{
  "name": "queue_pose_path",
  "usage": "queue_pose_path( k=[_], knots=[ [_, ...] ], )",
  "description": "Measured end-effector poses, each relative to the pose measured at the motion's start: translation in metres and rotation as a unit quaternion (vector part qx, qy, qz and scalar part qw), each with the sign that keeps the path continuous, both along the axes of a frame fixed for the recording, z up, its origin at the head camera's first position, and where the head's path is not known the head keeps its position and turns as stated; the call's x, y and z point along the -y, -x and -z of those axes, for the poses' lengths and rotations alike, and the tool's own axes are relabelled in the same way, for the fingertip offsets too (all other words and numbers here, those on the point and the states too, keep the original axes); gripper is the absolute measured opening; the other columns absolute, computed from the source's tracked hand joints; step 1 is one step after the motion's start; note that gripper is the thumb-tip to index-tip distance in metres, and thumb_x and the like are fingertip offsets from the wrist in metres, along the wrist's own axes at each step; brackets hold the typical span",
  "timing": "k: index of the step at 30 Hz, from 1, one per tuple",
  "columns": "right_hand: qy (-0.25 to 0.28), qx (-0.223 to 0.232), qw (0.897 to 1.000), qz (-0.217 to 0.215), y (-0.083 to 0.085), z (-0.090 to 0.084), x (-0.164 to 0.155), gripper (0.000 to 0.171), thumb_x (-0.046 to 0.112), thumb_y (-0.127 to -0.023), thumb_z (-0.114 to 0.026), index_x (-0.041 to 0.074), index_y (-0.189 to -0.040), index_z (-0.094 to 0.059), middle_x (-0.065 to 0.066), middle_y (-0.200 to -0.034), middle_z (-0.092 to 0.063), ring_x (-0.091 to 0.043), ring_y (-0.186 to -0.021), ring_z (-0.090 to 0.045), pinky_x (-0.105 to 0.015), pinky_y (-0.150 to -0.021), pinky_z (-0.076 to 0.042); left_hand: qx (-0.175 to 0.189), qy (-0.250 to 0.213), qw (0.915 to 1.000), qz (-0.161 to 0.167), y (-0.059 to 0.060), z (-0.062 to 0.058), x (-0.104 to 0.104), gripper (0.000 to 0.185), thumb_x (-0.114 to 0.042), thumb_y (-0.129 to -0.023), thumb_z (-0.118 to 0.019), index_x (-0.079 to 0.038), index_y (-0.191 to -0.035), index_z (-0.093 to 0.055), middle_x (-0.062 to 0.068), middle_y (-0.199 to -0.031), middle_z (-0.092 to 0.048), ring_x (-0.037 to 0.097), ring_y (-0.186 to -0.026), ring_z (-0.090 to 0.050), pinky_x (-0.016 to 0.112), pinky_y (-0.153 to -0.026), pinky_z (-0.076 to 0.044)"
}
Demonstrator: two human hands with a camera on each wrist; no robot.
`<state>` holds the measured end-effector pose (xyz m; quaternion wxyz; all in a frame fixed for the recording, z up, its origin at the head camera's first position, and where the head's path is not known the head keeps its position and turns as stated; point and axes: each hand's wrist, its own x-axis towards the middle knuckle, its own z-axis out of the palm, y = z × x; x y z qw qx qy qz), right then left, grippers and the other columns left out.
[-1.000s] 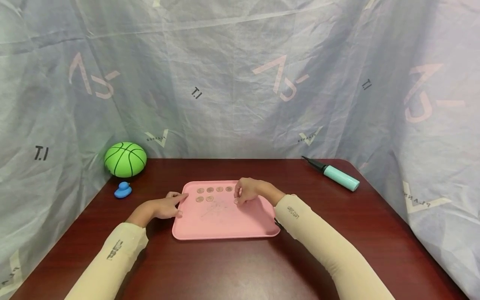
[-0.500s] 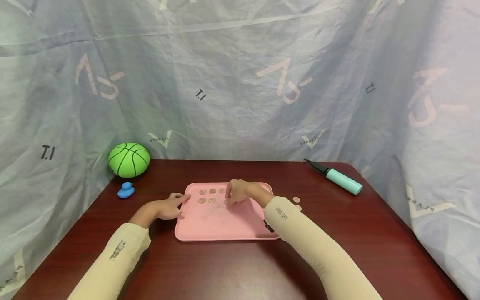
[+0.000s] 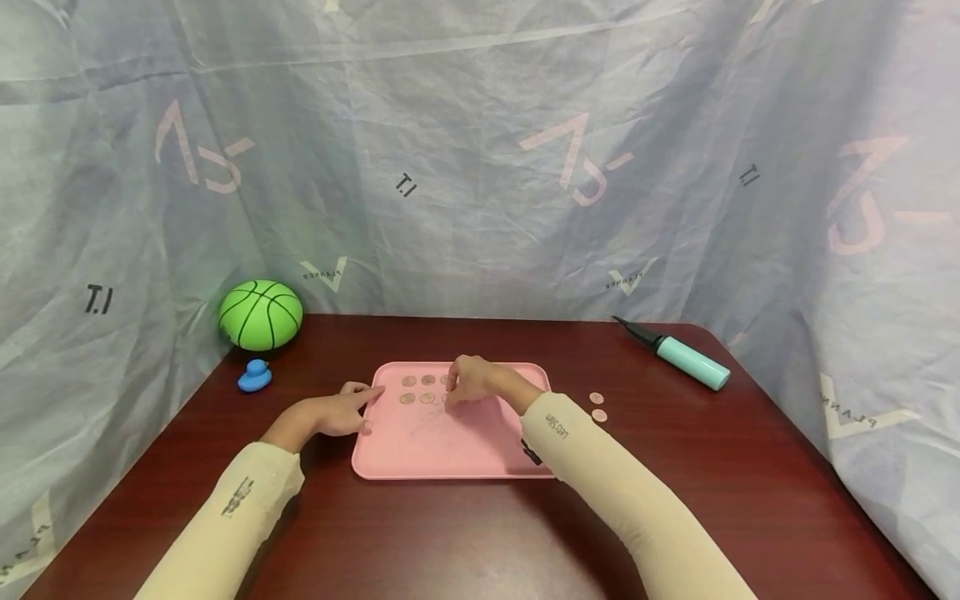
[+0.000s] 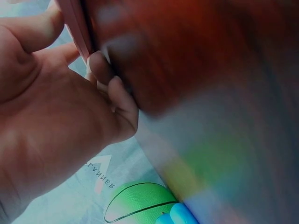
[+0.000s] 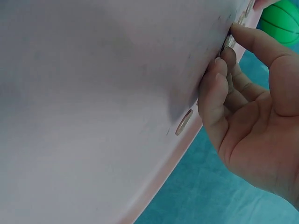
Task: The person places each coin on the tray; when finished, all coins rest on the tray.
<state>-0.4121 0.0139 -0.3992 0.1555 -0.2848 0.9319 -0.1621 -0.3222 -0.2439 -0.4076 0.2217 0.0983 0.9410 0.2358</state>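
On the pink tray (image 3: 457, 450) my right hand (image 3: 472, 379) reaches down, thumb and fingertips pinching a coin (image 5: 227, 42) close over the surface. That coin is at the right end of the front row, beside another coin (image 3: 427, 398). Behind it runs a back row of coins (image 3: 408, 381), partly hidden by the hand; one coin (image 5: 184, 122) of it shows in the right wrist view. My left hand (image 3: 341, 414) holds the tray's left edge, index finger and thumb over the rim, other fingers curled against its outer side (image 4: 100, 67).
Two coins (image 3: 599, 415) lie on the dark red table (image 3: 420, 533) right of the tray, near my right sleeve. A blue rubber duck (image 3: 256, 376) and green ball (image 3: 261, 315) stand at the left. A teal hand pump (image 3: 692, 362) lies at the back right.
My right hand has moved left over the tray, bringing the coin next to the front row. The two coins on the table have come into sight. My left hand stays at the tray's edge.
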Motion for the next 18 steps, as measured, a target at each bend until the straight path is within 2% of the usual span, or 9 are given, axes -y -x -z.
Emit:
queue_pose_path(
  k=[4,9,15,18],
  knots=[
    [0.017,-0.003,1.0,-0.007,0.0,0.002,0.0,0.015,0.024,-0.081,-0.081,0.014,-0.088,-0.071,0.006,-0.087,-0.065,-0.009,-0.074,-0.055,-0.021,-0.069,-0.045,0.003,-0.009,0.9999,0.004,-0.002,-0.002,-0.003,0.08,-0.02,-0.09,-0.063,-0.005,-0.157,-0.022,0.027,-0.151,-0.018,0.043,-0.135,-0.028,0.059,-0.11,-0.025],
    [0.03,-0.002,1.0,-0.009,-0.001,0.003,-0.002,0.016,0.022,-0.081,-0.081,0.013,-0.089,-0.071,0.005,-0.079,-0.064,-0.008,-0.07,-0.055,-0.022,-0.067,-0.045,0.003,-0.008,1.0,-0.004,-0.001,-0.002,-0.003,0.079,-0.02,-0.091,-0.063,-0.008,-0.158,-0.023,0.025,-0.152,-0.018,0.04,-0.137,-0.027,0.056,-0.111,-0.025],
    [0.035,0.017,0.999,-0.034,0.0,-0.005,-0.013,0.043,0.025,-0.083,-0.079,0.007,-0.119,-0.063,0.001,-0.091,-0.067,-0.008,-0.081,-0.059,-0.023,-0.075,-0.046,-0.003,-0.005,1.0,0.006,-0.002,-0.003,-0.002,0.078,-0.02,-0.091,-0.063,-0.005,-0.157,-0.023,0.028,-0.15,-0.019,0.042,-0.135,-0.028,0.058,-0.11,-0.026],
    [0.042,0.021,0.997,-0.056,-0.002,-0.014,-0.026,0.042,0.022,-0.086,-0.074,0.005,-0.122,-0.063,-0.004,-0.096,-0.07,-0.01,-0.083,-0.064,-0.025,-0.074,-0.05,-0.002,-0.008,1.0,0.006,-0.002,-0.004,-0.002,0.078,-0.018,-0.091,-0.063,-0.003,-0.157,-0.023,0.028,-0.149,-0.019,0.042,-0.135,-0.026,0.058,-0.11,-0.026]
  ],
)
